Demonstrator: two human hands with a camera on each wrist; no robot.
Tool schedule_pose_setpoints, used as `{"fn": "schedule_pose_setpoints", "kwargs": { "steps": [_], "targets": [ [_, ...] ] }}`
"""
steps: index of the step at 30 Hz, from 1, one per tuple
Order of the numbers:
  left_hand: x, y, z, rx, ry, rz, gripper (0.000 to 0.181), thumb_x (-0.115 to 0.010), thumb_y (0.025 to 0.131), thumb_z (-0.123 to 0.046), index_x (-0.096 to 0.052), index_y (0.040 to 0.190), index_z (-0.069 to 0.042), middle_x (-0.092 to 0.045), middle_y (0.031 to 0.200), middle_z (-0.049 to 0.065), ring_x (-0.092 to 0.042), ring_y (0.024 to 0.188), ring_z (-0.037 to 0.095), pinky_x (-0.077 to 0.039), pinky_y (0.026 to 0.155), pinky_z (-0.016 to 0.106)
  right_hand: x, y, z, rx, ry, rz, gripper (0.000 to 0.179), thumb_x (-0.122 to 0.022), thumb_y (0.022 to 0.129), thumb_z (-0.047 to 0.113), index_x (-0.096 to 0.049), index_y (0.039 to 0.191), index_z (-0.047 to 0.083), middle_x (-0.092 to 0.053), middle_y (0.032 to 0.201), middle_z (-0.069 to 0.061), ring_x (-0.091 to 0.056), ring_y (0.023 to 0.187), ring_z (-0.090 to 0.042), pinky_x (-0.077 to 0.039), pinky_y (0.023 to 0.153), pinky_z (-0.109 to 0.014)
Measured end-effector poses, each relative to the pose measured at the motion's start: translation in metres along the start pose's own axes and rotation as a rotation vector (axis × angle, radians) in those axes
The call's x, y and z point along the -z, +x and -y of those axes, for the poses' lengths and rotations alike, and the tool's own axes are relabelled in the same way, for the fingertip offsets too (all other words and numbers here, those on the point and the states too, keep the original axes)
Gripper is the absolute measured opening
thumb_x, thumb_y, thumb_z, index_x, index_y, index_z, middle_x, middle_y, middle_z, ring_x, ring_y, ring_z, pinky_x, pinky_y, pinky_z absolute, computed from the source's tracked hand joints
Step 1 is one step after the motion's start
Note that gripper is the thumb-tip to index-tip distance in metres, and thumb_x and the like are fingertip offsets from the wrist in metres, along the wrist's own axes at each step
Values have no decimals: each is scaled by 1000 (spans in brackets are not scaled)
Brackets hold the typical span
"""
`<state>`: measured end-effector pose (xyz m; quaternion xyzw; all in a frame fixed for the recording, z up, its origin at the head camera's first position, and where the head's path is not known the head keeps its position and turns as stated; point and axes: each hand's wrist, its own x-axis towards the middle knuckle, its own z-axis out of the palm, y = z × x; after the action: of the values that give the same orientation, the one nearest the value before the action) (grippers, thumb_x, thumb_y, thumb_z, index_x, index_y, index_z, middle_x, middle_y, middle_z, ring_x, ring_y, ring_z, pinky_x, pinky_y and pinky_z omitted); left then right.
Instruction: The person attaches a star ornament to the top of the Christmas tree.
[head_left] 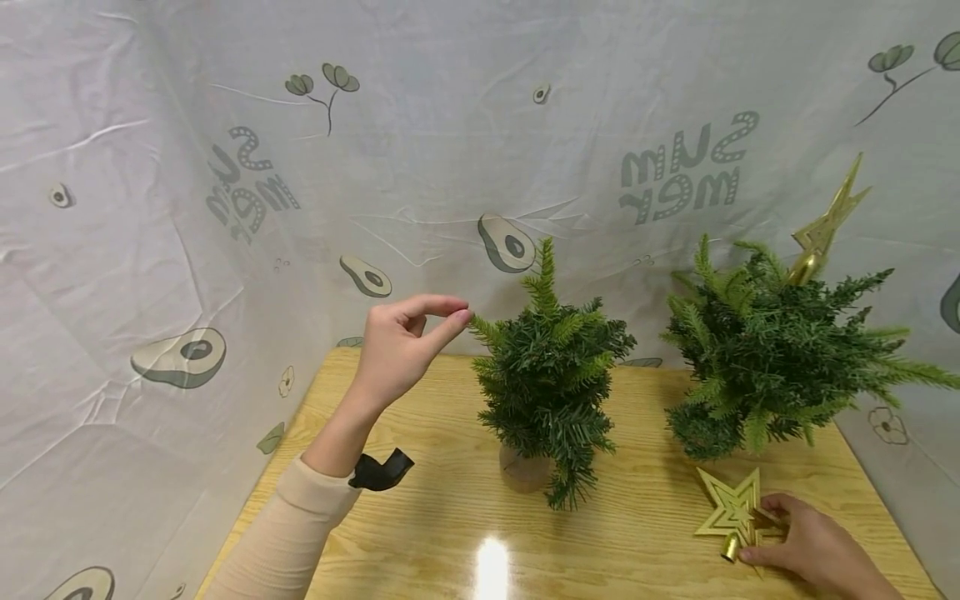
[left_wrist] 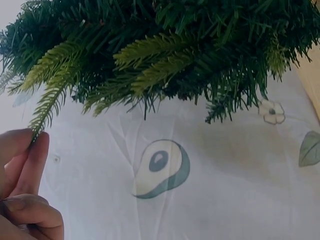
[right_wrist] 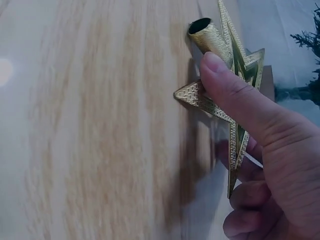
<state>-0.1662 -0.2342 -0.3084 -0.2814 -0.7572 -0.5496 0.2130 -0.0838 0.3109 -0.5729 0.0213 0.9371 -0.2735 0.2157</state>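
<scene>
We see the right tree (head_left: 780, 358) already topped; our right hand (head_left: 810, 546) grips a star (head_left: 731, 512), our left hand (head_left: 401, 346) pinches the bare tree's (head_left: 551, 383) twig

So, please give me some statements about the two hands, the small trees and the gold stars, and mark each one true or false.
1. The left hand pinches a branch tip of the middle tree. True.
2. The right hand holds a gold star at the wooden table. True.
3. The middle tree already has a star on top. False: its top is bare.
4. The right tree has no topper. False: a gold topper stands on it.
</scene>
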Motion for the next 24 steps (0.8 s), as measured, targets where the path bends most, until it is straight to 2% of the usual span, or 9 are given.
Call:
{"fn": "schedule_pose_setpoints", "kwargs": {
  "steps": [3,7,10,14,17,19,21,24],
  "targets": [
    [2,0,1,10,-5,15,11,-82,92,-9,-82,102,-4,-79,97,1,-69,83,14,-53,77,24,2,-4,-1,-6,1,-6,103,-85,79,60,-50,135,-18,-63,123,-33,-62,109,-50,-52,80,-55],
    [4,0,2,26,-19,35,13,-81,92,-9,-82,104,-4,-79,97,2,-73,98,17,-56,90,36,6,-9,-1,-11,36,-3,93,-80,86,58,-52,136,-15,-64,122,-30,-63,109,-48,-53,79,-54],
    [6,0,2,38,-27,47,13,-81,92,-9,-82,105,-5,-79,98,3,-73,101,17,-56,93,38,8,-14,-1,-14,67,-7,83,-77,90,55,-55,134,-13,-66,118,-25,-65,105,-43,-54,77,-51],
    [7,-1,4,44,-21,56,12,-80,93,-8,-83,104,-5,-79,97,3,-73,101,17,-55,92,33,8,-19,0,-3,80,-40,71,-75,94,52,-61,130,-8,-68,112,-12,-66,97,-33,-53,74,-48],
    [8,-1,5,44,-13,61,12,-80,93,-9,-83,104,-4,-79,96,2,-73,100,16,-55,90,31,7,-22,2,-2,104,-76,67,-73,95,50,-63,129,-7,-69,109,-7,-65,93,-27,-53,72,-45],
    [8,-2,5,46,-14,63,12,-80,93,-9,-83,103,-4,-79,96,1,-73,99,16,-55,89,30,7,-23,1,0,126,-95,69,-72,96,51,-63,131,-8,-70,111,-12,-66,96,-30,-54,73,-45],
    [8,-2,5,44,-17,64,12,-80,94,-10,-83,103,-3,-79,95,1,-74,99,17,-55,87,28,6,-23,0,-6,158,-105,72,-71,97,52,-62,132,-10,-68,117,-24,-66,103,-39,-55,76,-47],
    [8,-3,5,44,-26,60,10,-80,94,-9,-83,102,-5,-80,94,1,-74,98,18,-55,84,27,7,-25,-1,-21,194,-112,77,-70,97,53,-60,135,-13,-58,132,-38,-60,114,-52,-56,81,-52]
  ]
}}
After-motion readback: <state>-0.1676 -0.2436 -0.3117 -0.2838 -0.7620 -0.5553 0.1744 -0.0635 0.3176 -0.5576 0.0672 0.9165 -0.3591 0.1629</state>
